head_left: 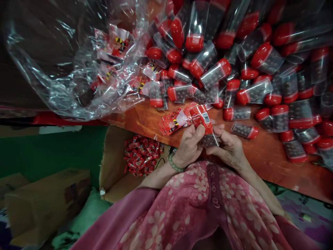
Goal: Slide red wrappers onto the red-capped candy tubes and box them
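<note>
Near the table's front edge, my left hand (188,147) pinches a red printed wrapper (199,116) with a barcode on it. My right hand (230,144) closes on a clear capsule (210,140) of dark beads, whose upper part is inside or behind the wrapper; which one I cannot tell. The fingertips of both hands nearly meet around it. Flat on the table just left of the wrapper lies another red printed wrapper (171,121) with a pink and black figure. A loose capsule (244,130) with a red cap rests right of my right hand.
A heap of red-capped capsules (215,73) covers the back and right of the orange table (262,156). At the back left, a clear plastic bag (78,107) lies over more wrappers (118,41). Below the table edge, a cardboard box (114,156) holds many small red packs (143,154).
</note>
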The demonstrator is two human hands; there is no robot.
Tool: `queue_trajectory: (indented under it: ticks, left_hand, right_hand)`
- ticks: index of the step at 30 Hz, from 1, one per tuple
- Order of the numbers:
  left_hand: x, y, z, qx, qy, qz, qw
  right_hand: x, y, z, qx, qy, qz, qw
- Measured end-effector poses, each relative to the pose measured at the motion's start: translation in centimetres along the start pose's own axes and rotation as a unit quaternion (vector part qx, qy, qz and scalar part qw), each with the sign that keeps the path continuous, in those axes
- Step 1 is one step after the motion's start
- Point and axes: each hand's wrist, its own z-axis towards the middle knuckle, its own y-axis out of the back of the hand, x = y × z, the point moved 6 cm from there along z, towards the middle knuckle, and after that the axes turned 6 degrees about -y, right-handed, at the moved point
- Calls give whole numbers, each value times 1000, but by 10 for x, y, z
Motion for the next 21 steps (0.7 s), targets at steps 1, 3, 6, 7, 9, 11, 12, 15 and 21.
queue_trajectory:
  ticks: [1,3,6,7,9,11,12,15,21]
  left_hand:
    - [2,-1,-2,3,3,-5,1000]
    - [5,-4,-6,16,1,-11,1000]
    - [6,-9,-7,41,-11,-15,999]
    - [7,-10,-7,45,-16,-17,999]
    - [8,-13,-6,51,-23,-19,998]
    - [9,-14,-4,60,-29,-7,998]
    - [10,-15,-4,66,-31,5,997]
    - [12,-15,-3,79,-28,33,996]
    - [14,-11,-7,109,-18,60,992]
  right_hand:
    - [1,2,-1,-15,16,-19,1000]
    - [3,6,-1,-53,51,-62,995]
    - [4,10,-1,-119,90,-115,982]
    - [3,11,0,-135,98,-124,978]
    - [1,11,1,-153,103,-127,975]
    - [-1,11,2,-162,104,-123,974]
    - [-1,12,2,-164,103,-124,973]
    - [-2,13,2,-167,99,-140,971]
    - [3,14,2,-141,124,-167,968]
